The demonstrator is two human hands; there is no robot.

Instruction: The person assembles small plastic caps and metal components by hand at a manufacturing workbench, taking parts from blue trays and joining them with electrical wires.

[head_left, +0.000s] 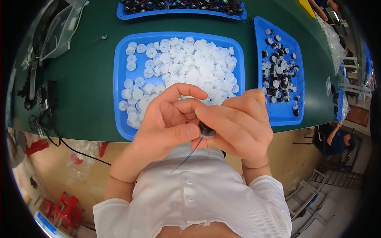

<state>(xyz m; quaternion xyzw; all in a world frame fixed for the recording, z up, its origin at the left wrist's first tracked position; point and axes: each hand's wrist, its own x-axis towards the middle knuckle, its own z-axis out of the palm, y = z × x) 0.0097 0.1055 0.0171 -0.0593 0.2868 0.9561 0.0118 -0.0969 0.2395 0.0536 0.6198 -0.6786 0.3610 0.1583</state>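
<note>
In front of my chest, both hands come together on a small black round part with wires (pixel 206 130), from which a dark blue wire and a thin red wire hang down. My right hand (pixel 240 125) pinches the part between thumb and fingers. Against its left side press the thumb and fingertips of my left hand (pixel 168 121), whose index finger is curled above. The fingers partly cover the part, so its far side is hidden. Just beyond my hands lies a blue tray (pixel 118 79) heaped with white translucent plastic wheels (pixel 194 59).
A right-hand blue tray (pixel 295 115) holds black wired parts with white pieces on them. Another blue tray (pixel 174 15) of dark wired parts stands at the far edge. On the green table (pixel 87 87), a clear plastic bin (pixel 59 39) and a black cable (pixel 51 137) lie left.
</note>
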